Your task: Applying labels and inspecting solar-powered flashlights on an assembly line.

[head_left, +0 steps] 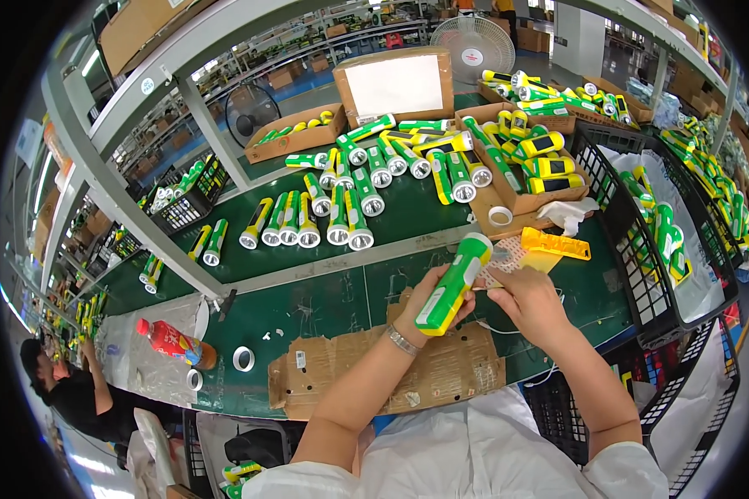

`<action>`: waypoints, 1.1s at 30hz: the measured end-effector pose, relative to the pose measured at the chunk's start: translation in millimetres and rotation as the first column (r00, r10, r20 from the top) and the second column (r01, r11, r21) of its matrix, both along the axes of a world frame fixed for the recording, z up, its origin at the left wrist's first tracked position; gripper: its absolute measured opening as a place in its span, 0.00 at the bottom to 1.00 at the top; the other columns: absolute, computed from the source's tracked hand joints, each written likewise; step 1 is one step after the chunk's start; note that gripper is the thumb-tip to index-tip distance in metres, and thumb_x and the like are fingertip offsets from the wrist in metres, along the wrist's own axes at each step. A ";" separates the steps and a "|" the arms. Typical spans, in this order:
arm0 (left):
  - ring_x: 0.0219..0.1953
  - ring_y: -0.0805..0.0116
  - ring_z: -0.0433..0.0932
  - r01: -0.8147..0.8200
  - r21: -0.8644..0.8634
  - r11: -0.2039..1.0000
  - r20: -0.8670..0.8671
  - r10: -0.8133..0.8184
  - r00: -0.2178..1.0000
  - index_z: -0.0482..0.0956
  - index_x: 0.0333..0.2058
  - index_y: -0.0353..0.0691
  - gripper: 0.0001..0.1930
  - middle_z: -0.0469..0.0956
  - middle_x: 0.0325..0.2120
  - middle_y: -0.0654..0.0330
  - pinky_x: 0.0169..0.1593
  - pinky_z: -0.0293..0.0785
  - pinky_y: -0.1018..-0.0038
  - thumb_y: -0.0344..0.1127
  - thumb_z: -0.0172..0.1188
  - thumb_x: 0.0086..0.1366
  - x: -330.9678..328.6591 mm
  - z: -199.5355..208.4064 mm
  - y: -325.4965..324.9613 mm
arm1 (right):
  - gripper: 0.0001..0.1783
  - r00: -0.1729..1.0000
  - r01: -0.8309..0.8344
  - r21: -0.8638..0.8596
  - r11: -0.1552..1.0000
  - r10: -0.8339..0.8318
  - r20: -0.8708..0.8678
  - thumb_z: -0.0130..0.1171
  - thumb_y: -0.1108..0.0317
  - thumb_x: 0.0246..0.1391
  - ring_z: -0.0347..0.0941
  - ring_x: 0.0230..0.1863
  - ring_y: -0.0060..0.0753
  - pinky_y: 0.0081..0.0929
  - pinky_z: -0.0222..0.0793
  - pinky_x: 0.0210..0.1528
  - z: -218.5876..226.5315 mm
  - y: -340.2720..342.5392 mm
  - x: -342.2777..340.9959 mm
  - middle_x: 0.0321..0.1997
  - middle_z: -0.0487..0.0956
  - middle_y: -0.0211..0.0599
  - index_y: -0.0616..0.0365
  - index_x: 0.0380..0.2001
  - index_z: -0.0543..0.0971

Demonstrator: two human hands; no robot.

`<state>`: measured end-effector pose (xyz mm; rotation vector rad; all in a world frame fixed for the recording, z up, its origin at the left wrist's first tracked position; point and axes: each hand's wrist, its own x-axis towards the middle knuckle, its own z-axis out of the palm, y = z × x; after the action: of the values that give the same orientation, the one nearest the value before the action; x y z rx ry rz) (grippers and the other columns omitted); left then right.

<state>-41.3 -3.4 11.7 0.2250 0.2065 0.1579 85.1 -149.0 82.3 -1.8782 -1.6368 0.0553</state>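
Note:
My left hand [420, 303] is wrapped round a green and yellow flashlight [455, 287], held tilted above the table with its pale head pointing up and away from me. Close to its right side, my right hand [531, 301] has thumb and forefinger brought together; whatever is between them is too small to make out. Just beyond those fingers lies a pale sheet dotted with small marks [508, 252], partly hidden by the right hand. A flat orange-yellow piece [556, 244] rests beside the sheet. Beneath my forearms is a worn brown cardboard sheet [333, 366].
Several flashlights [339, 212] stand and lie across the green table [308, 287]. Cardboard boxes of flashlights [528, 200] are behind right; a black crate [632, 249] stands right. A red-capped bottle [175, 343] and tape rolls [243, 359] sit left. A grey metal post [154, 224] rises left.

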 end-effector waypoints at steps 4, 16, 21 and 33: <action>0.25 0.67 0.74 0.180 -0.180 0.967 0.102 -0.164 0.981 0.69 0.41 0.36 0.19 0.74 0.29 0.54 0.27 0.76 0.75 0.46 0.44 0.62 2.8 -0.8 -9.9 | 0.13 0.872 -0.190 0.303 0.934 0.019 0.489 0.59 0.64 0.40 0.68 0.32 0.32 0.30 0.61 0.39 21.8 19.1 -4.2 0.27 0.73 0.29 0.55 0.32 0.78; 0.24 0.71 0.76 0.082 0.525 0.847 -0.239 0.054 0.969 0.70 0.36 0.40 0.17 0.74 0.25 0.61 0.25 0.74 0.74 0.48 0.42 0.65 4.8 18.6 -1.6 | 0.08 0.878 -0.181 0.283 0.942 0.024 0.479 0.61 0.65 0.37 0.66 0.29 0.31 0.29 0.60 0.33 3.5 15.1 -6.7 0.22 0.71 0.27 0.53 0.20 0.73; 0.23 0.70 0.75 0.051 0.682 0.729 -0.228 0.146 0.963 0.62 0.47 0.45 0.18 0.73 0.27 0.61 0.25 0.74 0.74 0.49 0.44 0.65 9.0 27.9 -5.8 | 0.07 0.827 -0.278 0.324 0.905 0.054 0.559 0.60 0.64 0.39 0.68 0.28 0.32 0.29 0.61 0.31 0.5 16.5 -2.2 0.22 0.72 0.29 0.54 0.21 0.74; 0.25 0.70 0.74 -0.259 0.752 0.606 -0.036 0.429 0.903 0.62 0.43 0.41 0.19 0.73 0.29 0.56 0.29 0.77 0.70 0.47 0.52 0.61 15.8 0.1 8.7 | 0.11 0.921 -0.389 0.251 0.886 0.379 0.090 0.61 0.71 0.38 0.71 0.26 0.37 0.30 0.67 0.25 -35.1 -0.7 -30.0 0.25 0.73 0.34 0.54 0.28 0.72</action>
<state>-25.5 5.2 11.8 1.0308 0.3998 0.6193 55.1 -149.7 47.1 -1.3437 -1.9189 -0.0338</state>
